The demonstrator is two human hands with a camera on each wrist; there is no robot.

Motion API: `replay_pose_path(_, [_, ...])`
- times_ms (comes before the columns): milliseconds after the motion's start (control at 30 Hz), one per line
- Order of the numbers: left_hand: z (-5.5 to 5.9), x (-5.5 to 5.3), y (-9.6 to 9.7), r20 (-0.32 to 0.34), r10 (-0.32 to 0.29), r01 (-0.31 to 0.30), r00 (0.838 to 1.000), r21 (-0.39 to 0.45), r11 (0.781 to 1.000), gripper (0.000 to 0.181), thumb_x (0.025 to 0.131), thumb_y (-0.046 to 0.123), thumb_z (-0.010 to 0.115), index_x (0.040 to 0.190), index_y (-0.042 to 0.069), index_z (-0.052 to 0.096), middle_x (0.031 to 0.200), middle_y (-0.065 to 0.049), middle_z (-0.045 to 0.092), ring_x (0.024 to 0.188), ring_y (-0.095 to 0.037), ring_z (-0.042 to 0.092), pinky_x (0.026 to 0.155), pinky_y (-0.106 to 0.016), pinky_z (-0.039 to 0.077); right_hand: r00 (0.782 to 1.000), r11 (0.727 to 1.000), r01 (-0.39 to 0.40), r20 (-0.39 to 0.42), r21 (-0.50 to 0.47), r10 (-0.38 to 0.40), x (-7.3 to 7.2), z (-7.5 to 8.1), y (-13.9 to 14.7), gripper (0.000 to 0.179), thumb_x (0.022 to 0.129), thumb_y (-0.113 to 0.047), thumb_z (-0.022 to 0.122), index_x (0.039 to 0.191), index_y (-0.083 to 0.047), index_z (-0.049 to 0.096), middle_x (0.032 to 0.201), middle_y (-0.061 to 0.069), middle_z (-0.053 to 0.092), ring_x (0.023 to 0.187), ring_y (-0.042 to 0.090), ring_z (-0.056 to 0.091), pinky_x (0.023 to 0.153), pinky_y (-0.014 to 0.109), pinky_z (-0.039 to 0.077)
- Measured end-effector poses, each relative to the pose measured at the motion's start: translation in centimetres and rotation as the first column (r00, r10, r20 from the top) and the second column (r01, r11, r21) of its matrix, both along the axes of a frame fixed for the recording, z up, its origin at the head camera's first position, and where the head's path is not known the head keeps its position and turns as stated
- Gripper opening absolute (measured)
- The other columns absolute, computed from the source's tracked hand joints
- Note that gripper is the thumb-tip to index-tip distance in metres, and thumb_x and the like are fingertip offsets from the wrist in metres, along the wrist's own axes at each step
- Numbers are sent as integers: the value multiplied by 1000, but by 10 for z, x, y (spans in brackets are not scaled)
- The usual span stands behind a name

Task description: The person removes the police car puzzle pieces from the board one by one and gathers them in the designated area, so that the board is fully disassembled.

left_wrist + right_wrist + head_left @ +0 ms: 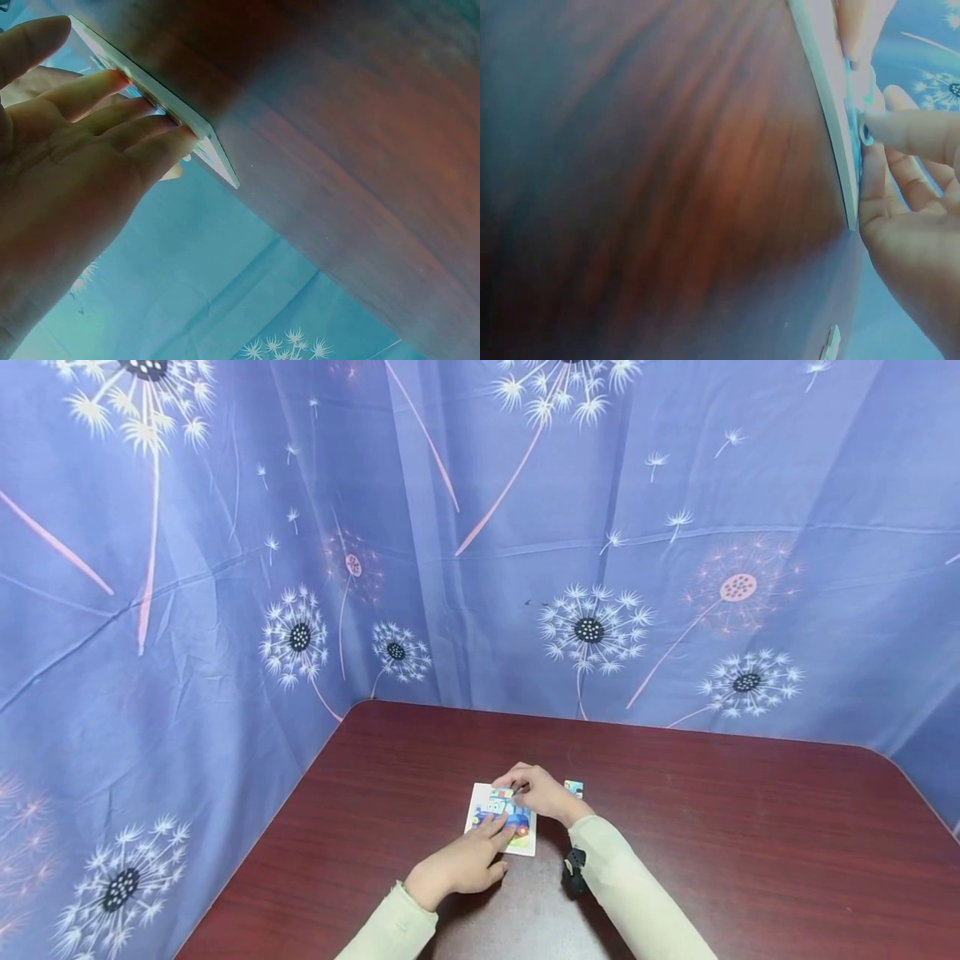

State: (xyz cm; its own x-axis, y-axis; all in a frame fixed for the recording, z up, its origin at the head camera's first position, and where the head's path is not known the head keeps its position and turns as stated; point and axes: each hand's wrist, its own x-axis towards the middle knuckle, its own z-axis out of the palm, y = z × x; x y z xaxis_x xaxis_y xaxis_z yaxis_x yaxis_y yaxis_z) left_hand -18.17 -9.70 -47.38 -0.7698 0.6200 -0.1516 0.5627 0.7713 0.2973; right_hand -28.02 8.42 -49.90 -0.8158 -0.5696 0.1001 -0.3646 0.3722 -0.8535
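Note:
A small jigsaw puzzle (530,842) with a white border and a blue cartoon vehicle picture lies on the table. My left hand (463,862) rests on its lower part, fingers extended, fingertips pressing the picture. In the left wrist view, the fingertips (184,139) meet the board close to its pale edge (199,124). At the puzzle's upper right, my right hand (542,793) bends over the picture. Between its thumb and fingers it pinches a small puzzle piece (866,131), held at the board's surface in the right wrist view. The hands hide part of the picture.
Another puzzle piece (573,788) lies on the table just right of the board, partly behind the right wrist. The dark red wooden table (750,827) reaches back to a blue dandelion-print curtain (480,610). A black device (574,870) is strapped at the right wrist.

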Motion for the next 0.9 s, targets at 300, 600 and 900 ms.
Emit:
replay_pose_path(300, [-1,0,-1,7,-4,4,1000,7,1000,53,97,22,54,146,5,41,154,-18,29,141,-35,27,113,-44,28,997,996,78,-1,30,-78,0,-2,-1,31,85,11,59,107,-5,72,92,6,64,80,16,57,67,27,48])
replay_pose_path(600, [1,0,-1,1,-11,11,1000,12,1000,54,96,19,55,146,5,41,153,-19,29,140,-35,28,113,-44,29,995,995,96,-22,-7,-96,1,0,0,23,87,7,60,102,-4,73,87,4,68,78,13,59,69,27,50])
replay_pose_path(900, [5,3,1,-6,-15,15,1000,10,1000,54,94,18,56,145,4,42,152,-20,31,140,-35,30,112,-45,30,993,990,114,35,-77,-111,11,11,0,21,86,9,59,99,1,72,89,13,70,79,19,61,70,30,51])
